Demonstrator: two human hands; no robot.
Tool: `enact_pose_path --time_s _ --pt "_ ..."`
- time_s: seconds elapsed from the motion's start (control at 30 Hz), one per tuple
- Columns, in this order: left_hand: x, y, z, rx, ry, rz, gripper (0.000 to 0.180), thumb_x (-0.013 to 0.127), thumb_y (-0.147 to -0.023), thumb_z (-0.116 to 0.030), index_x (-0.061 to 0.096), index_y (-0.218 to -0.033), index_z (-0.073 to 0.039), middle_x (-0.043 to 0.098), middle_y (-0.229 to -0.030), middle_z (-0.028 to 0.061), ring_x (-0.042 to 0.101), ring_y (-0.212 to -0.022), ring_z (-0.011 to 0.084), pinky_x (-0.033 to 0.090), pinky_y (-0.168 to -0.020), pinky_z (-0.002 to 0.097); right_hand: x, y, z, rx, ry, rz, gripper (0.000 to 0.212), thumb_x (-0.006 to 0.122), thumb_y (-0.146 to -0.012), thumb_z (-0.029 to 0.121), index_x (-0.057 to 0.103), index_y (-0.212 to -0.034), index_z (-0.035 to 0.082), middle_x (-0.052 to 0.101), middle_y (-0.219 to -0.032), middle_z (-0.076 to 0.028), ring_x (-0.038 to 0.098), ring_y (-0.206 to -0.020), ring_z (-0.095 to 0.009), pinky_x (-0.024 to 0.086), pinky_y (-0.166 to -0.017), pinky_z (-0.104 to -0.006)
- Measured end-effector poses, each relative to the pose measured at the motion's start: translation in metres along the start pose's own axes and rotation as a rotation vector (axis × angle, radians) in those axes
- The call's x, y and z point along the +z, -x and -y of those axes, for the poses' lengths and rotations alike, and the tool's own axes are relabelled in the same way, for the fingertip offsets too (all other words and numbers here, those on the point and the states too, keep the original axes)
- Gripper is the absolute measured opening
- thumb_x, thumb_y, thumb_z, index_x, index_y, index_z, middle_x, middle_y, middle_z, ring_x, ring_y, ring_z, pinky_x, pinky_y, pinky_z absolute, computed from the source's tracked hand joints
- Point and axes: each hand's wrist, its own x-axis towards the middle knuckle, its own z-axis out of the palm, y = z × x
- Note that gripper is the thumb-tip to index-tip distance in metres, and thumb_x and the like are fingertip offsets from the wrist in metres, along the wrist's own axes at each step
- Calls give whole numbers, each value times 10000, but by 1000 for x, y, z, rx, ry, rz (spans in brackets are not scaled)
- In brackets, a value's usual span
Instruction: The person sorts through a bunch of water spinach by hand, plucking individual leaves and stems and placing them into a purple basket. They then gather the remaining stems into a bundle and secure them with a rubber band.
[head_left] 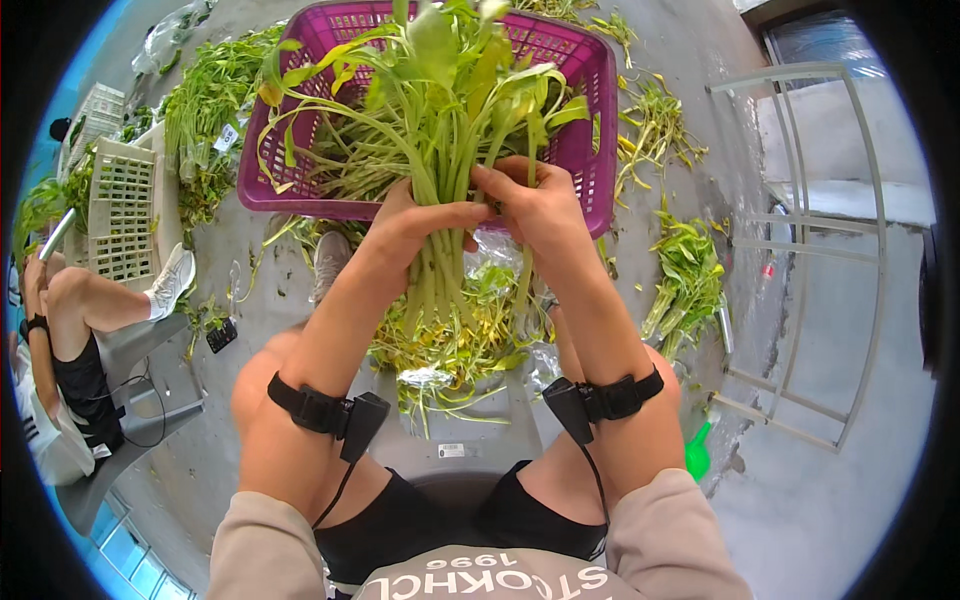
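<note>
The grey floor (pixel 680 50) is strewn with cut greens, and a purple basket (pixel 298 200) stands ahead of the seated person. The bunch of leafy greens (pixel 445 150) is held upright at the basket's near rim, leaves over it; the left hand (pixel 408 218) grips around the stems, probably to keep them together, while the right hand (pixel 540 205) appears to pinch a separate stem (pixel 526 272) alongside. Knees flank the yellowed trimmings (pixel 450 345) below, limiting sideways room there; rightward, floor opens between a green bundle (pixel 688 275) and the metal frame (pixel 790 73).
</note>
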Motion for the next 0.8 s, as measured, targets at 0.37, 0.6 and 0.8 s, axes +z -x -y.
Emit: enact_pose_path --time_s 0.37,0.6,0.8 --pt "-10 -15 12 -6 237 -236 301 774 -899 -248 626 -1083 -61 668 -890 30 672 -720 145 574 -617 311 1 2 -12 -173 151 135 197 717 -918 94 719 -1054 -50 714 -852 -37 614 -751 -84 514 -688 -280" --pt "-13 -14 14 6 303 -143 364 809 -861 -203 625 -1130 -41 683 -975 54 689 -801 160 571 -653 318 6 3 -14 -278 289 173 284 760 -867 56 708 -1132 -31 706 -826 -47 615 -754 -83 513 -669 -268" --pt "-17 -14 16 64 212 -108 339 742 -909 -202 629 -1178 -29 692 -973 55 699 -819 147 585 -664 314 10 4 -14 -309 157 210 207 734 -910 99 727 -1070 -32 701 -819 -48 624 -740 -78 517 -652 -255"
